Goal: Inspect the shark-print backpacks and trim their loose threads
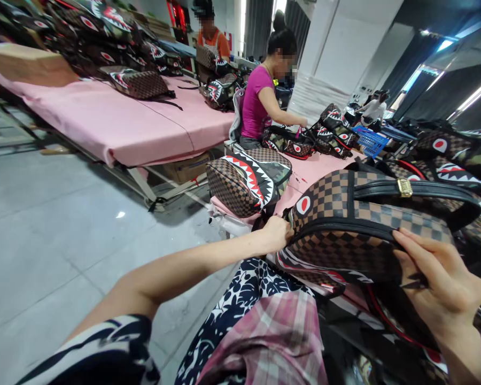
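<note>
A brown-and-black checkered backpack [328, 200] with a red-and-white eye, shark teeth and a black top handle with a gold buckle lies tilted in front of me. My left hand [277, 234] is closed on its left end, near the zipper; the fingertips are partly hidden. At the right end of the curved zipper, my right hand [444, 272] grips the bag, thumb beneath and fingers along the black zipper edge. Just beyond my left hand, a second checkered backpack [248, 182] with a shark mouth and a camouflage panel lies on its side.
More shark-pattern bags [449, 155] are piled at the right. A co-worker in a pink top [258, 101] handles bags across the pink-covered table [316, 171]. Near them stands a blue basket [371, 141]. Another pink table [140, 133] on the left bears heaped bags and a cardboard box [28, 64].
</note>
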### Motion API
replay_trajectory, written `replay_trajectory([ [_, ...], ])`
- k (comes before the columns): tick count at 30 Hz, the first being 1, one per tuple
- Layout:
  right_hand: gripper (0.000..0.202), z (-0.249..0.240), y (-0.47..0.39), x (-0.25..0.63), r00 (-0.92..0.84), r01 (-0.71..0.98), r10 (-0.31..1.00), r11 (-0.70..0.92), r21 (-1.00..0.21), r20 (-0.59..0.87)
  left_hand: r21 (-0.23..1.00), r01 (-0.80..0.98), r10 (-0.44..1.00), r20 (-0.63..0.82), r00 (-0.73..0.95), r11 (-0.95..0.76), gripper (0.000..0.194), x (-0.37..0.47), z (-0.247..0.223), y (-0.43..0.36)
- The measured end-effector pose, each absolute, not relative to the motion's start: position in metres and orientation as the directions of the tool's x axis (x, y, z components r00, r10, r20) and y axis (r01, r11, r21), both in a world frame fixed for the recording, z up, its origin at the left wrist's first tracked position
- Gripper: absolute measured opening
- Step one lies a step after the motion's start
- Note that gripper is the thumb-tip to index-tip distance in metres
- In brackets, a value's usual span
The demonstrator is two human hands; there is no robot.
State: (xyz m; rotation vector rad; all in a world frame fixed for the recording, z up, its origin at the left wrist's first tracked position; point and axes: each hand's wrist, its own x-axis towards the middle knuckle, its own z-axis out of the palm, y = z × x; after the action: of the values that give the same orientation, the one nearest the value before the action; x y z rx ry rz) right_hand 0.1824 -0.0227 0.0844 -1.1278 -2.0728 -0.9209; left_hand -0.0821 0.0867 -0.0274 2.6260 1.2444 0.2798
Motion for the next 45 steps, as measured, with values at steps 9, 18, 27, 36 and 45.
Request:
replay_trajectory([
  [9,0.061,0.082,-0.034,0.173,-0.513,0.849,0.440,0.389,0.358,0.737,0.700,0.654,0.292,-0.587,0.755,-0.286,0.019,-0.087,-0.044,0.114],
  [18,0.056,0.084,-0.027,0.189,-0.464,0.859,0.424,0.430,0.278,0.777,0.891,0.437,0.469,-0.439,0.766,0.121,0.036,-0.105,-0.056,0.098],
  [27,0.064,0.080,-0.020,0.192,-0.468,0.861,0.381,0.398,0.316,0.797,0.941,0.194,0.601,-0.327,0.730,0.276,0.039,-0.113,-0.056,0.088],
  [36,0.067,0.074,-0.015,0.200,-0.397,0.892,0.425,0.389,0.232,0.813,0.938,0.209,0.739,0.070,0.670,-0.278,0.036,-0.128,-0.010,0.087],
  [45,0.051,0.088,0.008,0.220,-0.407,0.866,0.311,0.430,0.255,0.859,0.013,0.420,0.392,0.386,0.835,-0.907,0.023,-0.107,-0.042,0.066],
])
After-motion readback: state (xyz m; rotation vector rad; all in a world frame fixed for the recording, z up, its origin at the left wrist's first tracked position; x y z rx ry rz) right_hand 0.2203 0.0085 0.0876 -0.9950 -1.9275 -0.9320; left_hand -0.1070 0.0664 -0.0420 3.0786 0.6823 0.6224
